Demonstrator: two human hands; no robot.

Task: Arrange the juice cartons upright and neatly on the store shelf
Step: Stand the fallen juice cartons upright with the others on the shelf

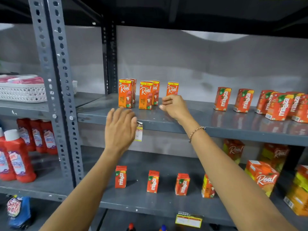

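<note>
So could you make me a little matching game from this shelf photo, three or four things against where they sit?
Things:
1. Real cartons
2. white basket
3. red bottles
4. price tag

Places:
A. lower shelf, far left
B. hanging on the upper shelf's front edge
C. upper shelf, behind the hands
D. upper shelf of the left rack

Pairs: 1-C, 2-D, 3-A, 4-B

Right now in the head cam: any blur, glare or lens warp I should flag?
Head view: wide-angle warp bends the upright post and shelf edge; Real cartons read sharp; the cartons on the lower shelf at right are soft; the glossy shelf mirrors the Maaza cartons; both hands slightly soft.
</note>
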